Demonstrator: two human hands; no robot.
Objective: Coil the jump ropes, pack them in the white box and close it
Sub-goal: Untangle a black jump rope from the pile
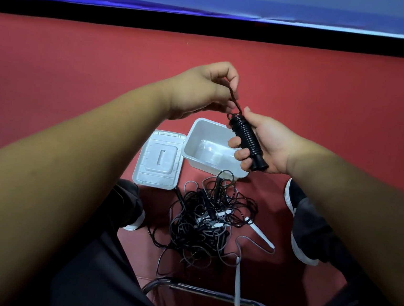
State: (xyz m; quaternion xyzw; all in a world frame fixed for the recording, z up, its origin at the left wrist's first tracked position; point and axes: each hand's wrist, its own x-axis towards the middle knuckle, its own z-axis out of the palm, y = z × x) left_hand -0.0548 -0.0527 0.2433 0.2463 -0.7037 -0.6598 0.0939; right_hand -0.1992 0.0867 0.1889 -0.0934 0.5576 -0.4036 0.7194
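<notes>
My right hand grips a black jump rope whose cord is wound tightly around its handles into a ribbed bundle. My left hand pinches the loose end of that cord just above the bundle's top. Below my hands the white box stands open on the red floor, with only something small and clear inside. Its white lid lies flat to the left of it. A tangled heap of black and grey jump ropes with black and white handles lies between my feet.
My two shoes flank the rope heap on the red floor. A chair's metal frame curves across the bottom of the view. A white handle and a grey one stick out of the heap to the right.
</notes>
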